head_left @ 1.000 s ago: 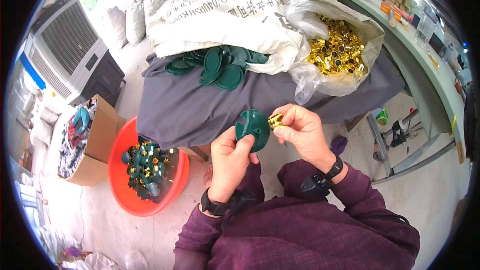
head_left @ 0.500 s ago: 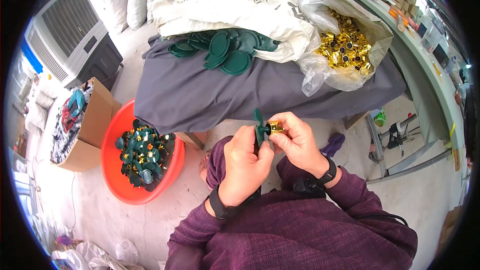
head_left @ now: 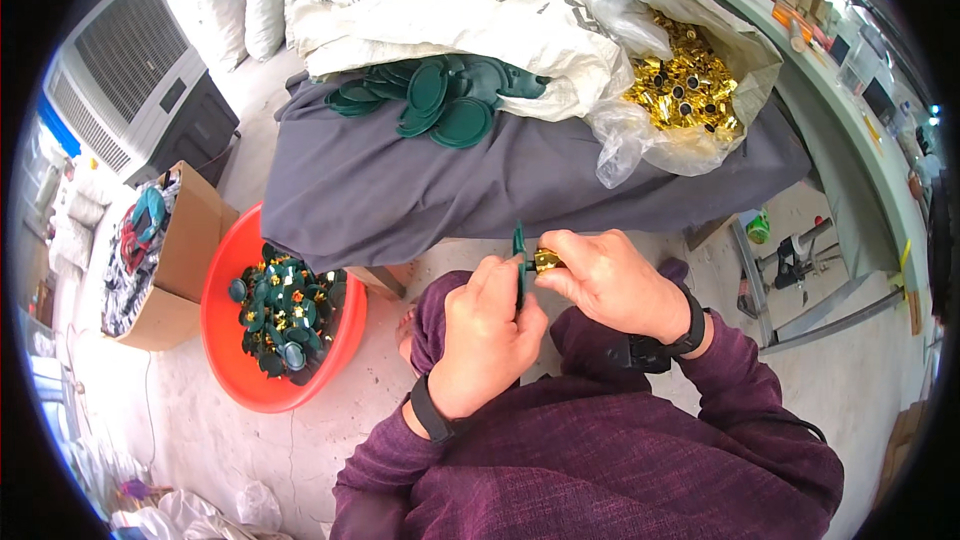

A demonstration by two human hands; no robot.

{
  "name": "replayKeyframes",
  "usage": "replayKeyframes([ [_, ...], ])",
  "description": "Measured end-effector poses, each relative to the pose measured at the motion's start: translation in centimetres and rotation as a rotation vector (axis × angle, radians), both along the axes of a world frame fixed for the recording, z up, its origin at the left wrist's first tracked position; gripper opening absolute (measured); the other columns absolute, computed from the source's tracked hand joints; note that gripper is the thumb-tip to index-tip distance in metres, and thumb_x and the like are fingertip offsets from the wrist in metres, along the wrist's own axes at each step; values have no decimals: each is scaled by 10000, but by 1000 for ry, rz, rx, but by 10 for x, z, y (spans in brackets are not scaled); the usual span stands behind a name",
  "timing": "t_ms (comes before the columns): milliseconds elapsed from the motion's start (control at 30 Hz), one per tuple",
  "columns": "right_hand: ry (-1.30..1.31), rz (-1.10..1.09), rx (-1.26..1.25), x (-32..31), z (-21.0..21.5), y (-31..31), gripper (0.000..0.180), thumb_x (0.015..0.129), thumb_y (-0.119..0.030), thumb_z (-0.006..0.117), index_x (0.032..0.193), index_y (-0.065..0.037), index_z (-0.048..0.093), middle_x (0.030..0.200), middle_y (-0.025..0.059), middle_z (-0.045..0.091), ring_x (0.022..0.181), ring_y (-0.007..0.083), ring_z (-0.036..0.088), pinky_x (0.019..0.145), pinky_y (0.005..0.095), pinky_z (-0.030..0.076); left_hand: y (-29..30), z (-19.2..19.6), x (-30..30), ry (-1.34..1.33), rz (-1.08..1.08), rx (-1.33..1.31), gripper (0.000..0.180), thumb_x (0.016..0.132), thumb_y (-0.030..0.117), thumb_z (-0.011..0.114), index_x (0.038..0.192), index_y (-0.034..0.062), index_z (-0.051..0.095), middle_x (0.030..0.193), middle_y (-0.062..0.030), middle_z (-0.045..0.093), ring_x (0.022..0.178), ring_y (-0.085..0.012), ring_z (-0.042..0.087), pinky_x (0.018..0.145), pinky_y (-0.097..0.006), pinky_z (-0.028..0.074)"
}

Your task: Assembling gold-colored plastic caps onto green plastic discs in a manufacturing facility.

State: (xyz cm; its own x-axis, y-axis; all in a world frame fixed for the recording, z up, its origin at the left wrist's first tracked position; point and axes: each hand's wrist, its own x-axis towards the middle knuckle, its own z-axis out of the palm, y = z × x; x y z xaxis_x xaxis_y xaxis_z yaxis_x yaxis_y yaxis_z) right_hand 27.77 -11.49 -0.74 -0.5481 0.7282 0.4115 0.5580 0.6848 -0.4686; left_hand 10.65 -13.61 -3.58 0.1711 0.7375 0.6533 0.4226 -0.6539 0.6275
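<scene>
Since the earlier frame, the bare right hand (head_left: 625, 278) is turning its back upward, hiding more of the small shiny gold cap (head_left: 546, 260). In front of the grey cloth-covered table (head_left: 400, 190), the bare left hand (head_left: 487, 332), with curled fingers, is clamping the thin round green plastic disc (head_left: 520, 242) edge-on. The right hand is pinching the cap just beside it. Left fingers are covering the disc's lower part; whether both pieces are touching, I cannot tell.
</scene>
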Motion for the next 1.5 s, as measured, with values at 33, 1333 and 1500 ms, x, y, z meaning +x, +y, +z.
replayKeyframes([
  [33, 29, 2, 27, -1, 1, 0, 254, 826, -139, 652, 1000, -3, 528, 694, 176, 580, 620, 366, 581, 520, 413, 448, 1, 0, 0, -56, -8, 0, 143, 694, -67, 574, 819, -14, 529, 643, -79, 475, 488, -186, 487, 463, -302, 369],
  [1333, -63, -905, 397, 180, 47, 66, 162, 807, -173, 604, 837, -13, 598, 782, 187, 612, 779, 378, 598, 671, 460, 478, 51, -7, -312, -244, 776, -370, 278, 846, 87, 540, 1109, -4, 549, 846, -76, 621, 644, -144, 601, 542, -252, 469],
  [1500, -360, -1158, 123, 205, 36, 103, 238, 752, -220, 646, 802, 12, 657, 804, 229, 640, 783, 399, 629, 680, 469, 506, 71, 9, -284, 354, 1034, 92, 413, 811, 88, 606, 1206, -14, 542, 1161, -194, 585, 1093, -314, 553, 934, -367, 430],
])
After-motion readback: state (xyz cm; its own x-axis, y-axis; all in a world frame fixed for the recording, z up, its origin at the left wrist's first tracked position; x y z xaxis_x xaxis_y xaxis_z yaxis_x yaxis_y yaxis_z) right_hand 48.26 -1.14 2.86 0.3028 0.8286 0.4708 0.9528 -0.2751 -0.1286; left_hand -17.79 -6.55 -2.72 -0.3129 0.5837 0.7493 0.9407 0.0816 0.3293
